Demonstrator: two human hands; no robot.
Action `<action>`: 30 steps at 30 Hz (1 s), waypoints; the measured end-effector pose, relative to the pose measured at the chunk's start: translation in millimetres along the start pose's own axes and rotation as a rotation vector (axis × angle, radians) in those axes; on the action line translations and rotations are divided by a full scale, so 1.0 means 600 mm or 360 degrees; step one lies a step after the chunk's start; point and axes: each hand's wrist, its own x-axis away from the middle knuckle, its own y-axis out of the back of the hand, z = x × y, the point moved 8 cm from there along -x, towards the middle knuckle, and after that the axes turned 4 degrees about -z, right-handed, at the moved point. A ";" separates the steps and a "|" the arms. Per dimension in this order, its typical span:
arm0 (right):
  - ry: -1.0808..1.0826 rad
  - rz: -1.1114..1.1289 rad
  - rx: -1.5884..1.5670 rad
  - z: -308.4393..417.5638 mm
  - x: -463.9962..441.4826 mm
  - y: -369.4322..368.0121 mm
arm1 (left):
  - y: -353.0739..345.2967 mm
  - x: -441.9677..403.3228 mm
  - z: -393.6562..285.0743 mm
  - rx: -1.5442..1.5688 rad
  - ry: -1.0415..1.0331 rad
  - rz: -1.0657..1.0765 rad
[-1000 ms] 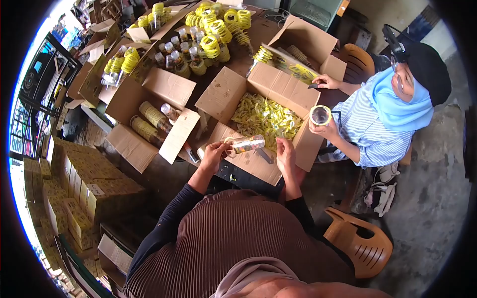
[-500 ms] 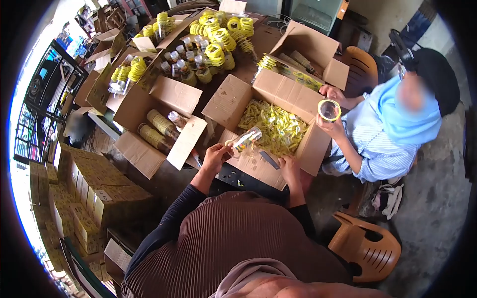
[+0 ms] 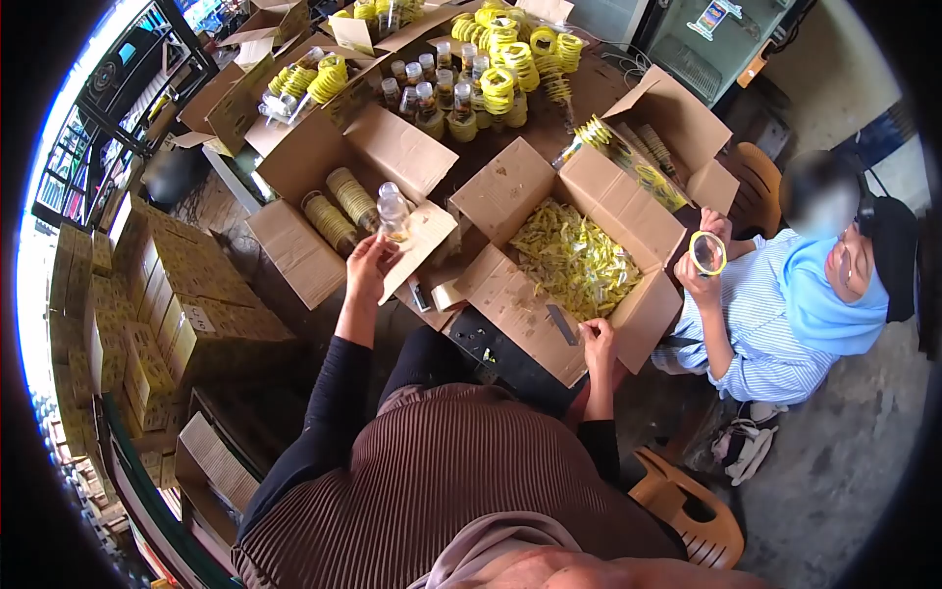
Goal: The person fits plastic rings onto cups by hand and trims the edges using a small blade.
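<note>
My left hand [image 3: 371,265] is closed on a clear plastic jar [image 3: 393,218], held over the flap of the left cardboard box [image 3: 294,253]. Inside that box lie long stacks of yellow-rimmed rings or lids [image 3: 350,196]. My right hand [image 3: 598,339] is closed at the near right edge of the middle box [image 3: 505,191]; anything between its fingers is too small to make out. Crumpled yellow strips [image 3: 574,257] fill the middle box. A dark flat strip [image 3: 562,325] lies on its near flap.
A co-worker [image 3: 785,314] at the right holds a yellow-rimmed jar [image 3: 706,253]. Filled jars [image 3: 425,96] and yellow ring bundles [image 3: 498,88] stand at the back. An orange chair [image 3: 687,510] is near right; stacked cartons [image 3: 196,334] are at left.
My left hand has carried the jar leftward from the middle box to the left box. My right hand stays by the middle box's near right edge. The view has shifted.
</note>
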 end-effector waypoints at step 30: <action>-0.0034 -0.0637 0.0449 0.121 0.147 -0.004 | 0.094 -0.294 0.066 -0.0766 -0.0172 -0.0352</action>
